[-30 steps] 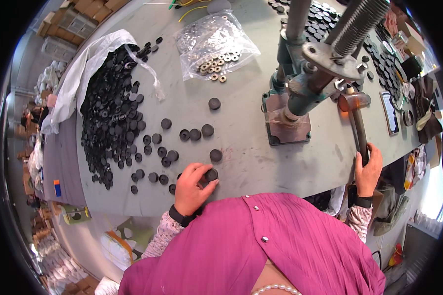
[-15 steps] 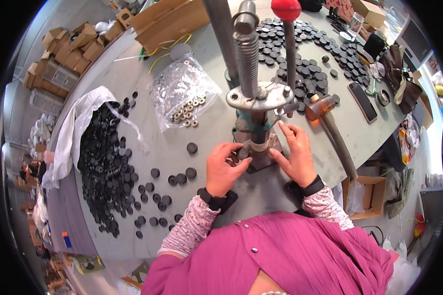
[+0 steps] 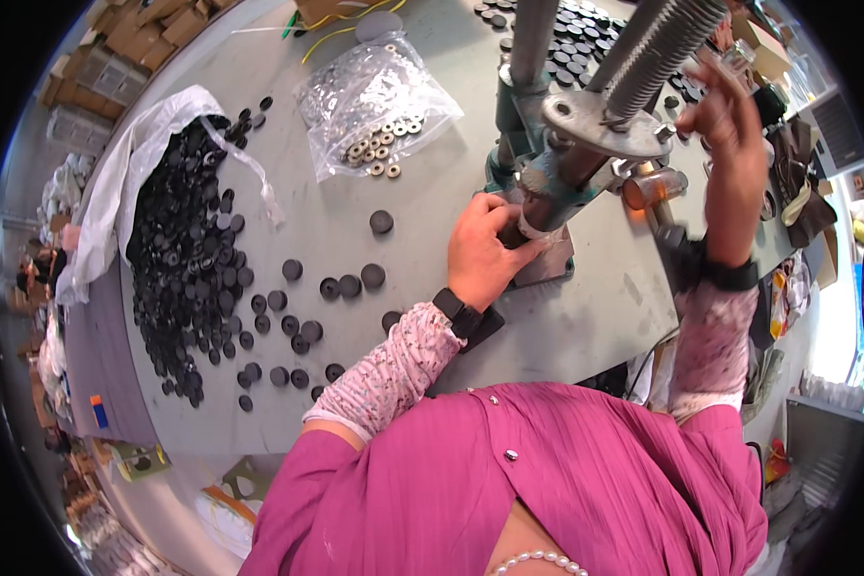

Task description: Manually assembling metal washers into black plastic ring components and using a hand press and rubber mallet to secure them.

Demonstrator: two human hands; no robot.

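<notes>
My left hand [image 3: 485, 252] is at the base of the hand press, its fingers and thumb closed around a dark piece that looks like a black round cap [image 3: 512, 234], mostly hidden by the fingers. The hand press [image 3: 600, 123] has a thick spring, a metal flange plate and a greenish column, and its ram comes down just above my fingertips. My right hand [image 3: 725, 120] is raised beside the spring, smeared by motion, so its grip cannot be made out. The press's lever does not show clearly here.
Black caps [image 3: 187, 254] spill from a white sack [image 3: 178, 115] on the left, with several loose ones nearer. A clear bag [image 3: 379, 101] of small metal rings lies behind. A mallet [image 3: 655, 188] rests right of the press; more black discs [image 3: 581, 43] are spread at the back.
My right hand has left the press base and risen to the upper right. My left hand stays at the base, fingers now under the ram. The view has shifted and tilted.
</notes>
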